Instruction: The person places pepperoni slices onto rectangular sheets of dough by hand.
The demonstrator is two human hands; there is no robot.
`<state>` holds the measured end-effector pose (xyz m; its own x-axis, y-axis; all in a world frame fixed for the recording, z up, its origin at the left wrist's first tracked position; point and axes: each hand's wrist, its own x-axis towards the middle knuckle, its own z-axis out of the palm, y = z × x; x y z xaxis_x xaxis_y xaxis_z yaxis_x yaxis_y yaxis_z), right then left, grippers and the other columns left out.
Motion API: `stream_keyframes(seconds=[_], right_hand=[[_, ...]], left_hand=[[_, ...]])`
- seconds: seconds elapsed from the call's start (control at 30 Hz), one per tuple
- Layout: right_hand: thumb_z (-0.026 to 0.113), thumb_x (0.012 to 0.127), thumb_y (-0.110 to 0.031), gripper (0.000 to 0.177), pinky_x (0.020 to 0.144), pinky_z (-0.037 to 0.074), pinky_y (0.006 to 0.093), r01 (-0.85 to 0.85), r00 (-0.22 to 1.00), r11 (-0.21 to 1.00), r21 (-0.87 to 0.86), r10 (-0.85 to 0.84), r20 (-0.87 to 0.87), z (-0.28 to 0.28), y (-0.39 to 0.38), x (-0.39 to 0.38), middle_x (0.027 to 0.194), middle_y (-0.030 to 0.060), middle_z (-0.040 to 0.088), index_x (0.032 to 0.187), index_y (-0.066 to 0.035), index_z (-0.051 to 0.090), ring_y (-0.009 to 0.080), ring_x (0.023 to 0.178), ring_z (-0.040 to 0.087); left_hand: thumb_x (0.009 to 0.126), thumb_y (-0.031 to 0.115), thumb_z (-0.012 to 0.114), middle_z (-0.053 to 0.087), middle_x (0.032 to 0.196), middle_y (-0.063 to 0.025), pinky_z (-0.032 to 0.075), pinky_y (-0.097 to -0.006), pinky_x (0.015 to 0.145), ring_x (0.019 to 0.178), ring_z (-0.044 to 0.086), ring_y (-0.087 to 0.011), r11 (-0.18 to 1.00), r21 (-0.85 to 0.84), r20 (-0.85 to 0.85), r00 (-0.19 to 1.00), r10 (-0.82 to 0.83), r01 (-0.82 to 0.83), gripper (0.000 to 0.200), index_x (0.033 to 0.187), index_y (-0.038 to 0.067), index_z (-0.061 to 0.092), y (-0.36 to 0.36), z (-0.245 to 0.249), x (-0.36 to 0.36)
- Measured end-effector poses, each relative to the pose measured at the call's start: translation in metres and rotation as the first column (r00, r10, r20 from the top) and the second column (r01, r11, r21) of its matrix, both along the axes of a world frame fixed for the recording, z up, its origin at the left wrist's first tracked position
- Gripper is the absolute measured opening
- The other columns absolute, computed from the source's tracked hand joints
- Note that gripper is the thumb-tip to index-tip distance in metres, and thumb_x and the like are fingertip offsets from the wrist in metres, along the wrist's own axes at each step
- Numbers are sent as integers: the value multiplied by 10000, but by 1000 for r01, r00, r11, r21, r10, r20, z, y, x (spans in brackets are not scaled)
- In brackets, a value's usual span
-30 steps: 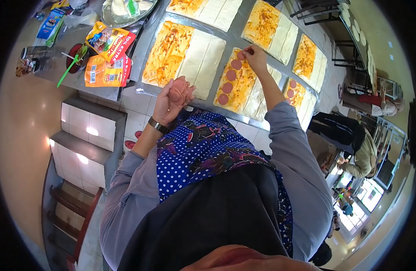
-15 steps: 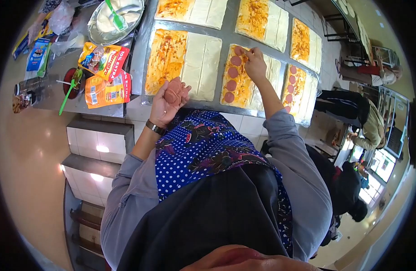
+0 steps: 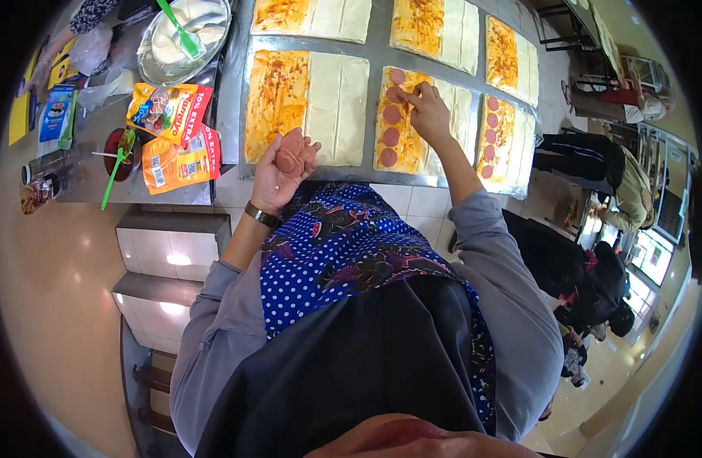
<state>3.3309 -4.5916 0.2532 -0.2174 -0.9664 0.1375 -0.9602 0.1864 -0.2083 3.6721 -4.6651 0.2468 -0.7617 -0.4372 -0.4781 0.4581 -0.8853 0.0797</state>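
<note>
Steel table (image 3: 379,46), dough (image 3: 456,114) at 1 o'clock; left hand (image 3: 270,187), 10 o'clock, curled round loose slices (image 3: 291,154) a tilt could spill; right hand's (image 3: 429,114) fingertips bunched by the row, grip unclear, a brush risking smeared sauce.

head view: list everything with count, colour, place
dough sheets: six, cream and orange, metal surface
slices: ten plus a held stack, pink, two sheets
bowls: two, silver and red, left table
utensils: two, green, in bowls
pouches: two, orange-red, left table
packet: one, blue, far left
jar: one, brownish, table corner
other people: several, mostly dark clothes, right
apron: one, blue patterned, wearer
left hand: one, bare, holding slices
right hand: one, over front middle sheet
</note>
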Motion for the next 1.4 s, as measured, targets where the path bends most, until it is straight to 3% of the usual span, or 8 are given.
stream_keyframes(seconds=[0.1, 0.27, 0.57, 0.7, 0.77, 0.97, 1.13, 1.4], right_hand=[[581, 730, -41, 304, 719, 491, 343, 3, 1000, 1000, -17, -3, -15, -2, 2, 2, 916, 42, 516, 958, -199, 705, 222, 889, 541], [577, 724, -30, 328, 729, 487, 340, 12, 999, 999, -35, -13, -44, 6, 16, 12, 902, 37, 510, 967, -212, 704, 216, 883, 536], [560, 706, 15, 478, 742, 485, 337, -64, 997, 991, 119, 69, -39, 4, 39, 26, 939, 32, 511, 1093, -245, 668, 216, 922, 523], [564, 707, 9, 471, 750, 487, 337, -43, 998, 992, 120, 49, -47, 7, 44, 27, 941, 27, 510, 1091, -244, 664, 216, 922, 519], [585, 678, -10, 391, 741, 468, 339, -74, 996, 997, 21, 75, -52, 10, 48, 31, 907, 48, 506, 1011, -191, 683, 231, 884, 521], [588, 675, -22, 364, 718, 469, 333, -194, 981, 979, 58, 194, 6, 9, 71, 46, 882, 47, 499, 987, -183, 685, 222, 867, 523], [586, 691, -35, 327, 715, 467, 338, -165, 986, 985, 52, 165, 14, 7, 78, 44, 886, 47, 501, 966, -181, 683, 222, 864, 525], [596, 667, -31, 344, 725, 468, 345, -309, 949, 947, 88, 300, 101, 17, 104, 50, 909, 45, 510, 971, -173, 673, 237, 885, 524]], left_hand=[[960, 389, 438, 518, 1200, -136, 450, -435, 924, 1239, 422, -335, 1000, 10, 7, 1000, -10, 10, 493, 1321, 55, 405, -1, -1, -1], [951, 384, 462, 507, 1217, -142, 449, -422, 927, 1253, 402, -335, 999, 17, -29, 999, -34, 35, 500, 1323, 55, 406, -1, 0, -1], [956, 368, 448, 505, 1212, -143, 447, -446, 936, 1257, 403, -349, 997, 12, -9, 997, -75, 75, 480, 1327, 66, 400, 3, 3, -2], [957, 367, 446, 498, 1229, -143, 447, -452, 937, 1259, 402, -353, 996, 11, -9, 996, -88, 88, 475, 1328, 74, 401, 4, 3, -4], [957, 367, 446, 497, 1232, -144, 448, -451, 935, 1259, 402, -354, 995, 9, -12, 995, -97, 98, 475, 1327, 73, 401, 5, 3, -4], [941, 365, 490, 482, 1258, -156, 436, -428, 941, 1288, 363, -344, 995, -3, -18, 995, -100, 100, 510, 1337, 59, 390, 7, 1, -6], [941, 360, 490, 484, 1254, -158, 436, -431, 939, 1289, 357, -340, 996, -19, -34, 996, -82, 82, 504, 1334, 60, 395, 12, 1, -10], [945, 371, 470, 507, 1230, -161, 365, -533, 1021, 1239, 425, -341, 1000, -19, 47, 999, -20, 21, 491, 1315, 52, 413, 26, 12, -26]])
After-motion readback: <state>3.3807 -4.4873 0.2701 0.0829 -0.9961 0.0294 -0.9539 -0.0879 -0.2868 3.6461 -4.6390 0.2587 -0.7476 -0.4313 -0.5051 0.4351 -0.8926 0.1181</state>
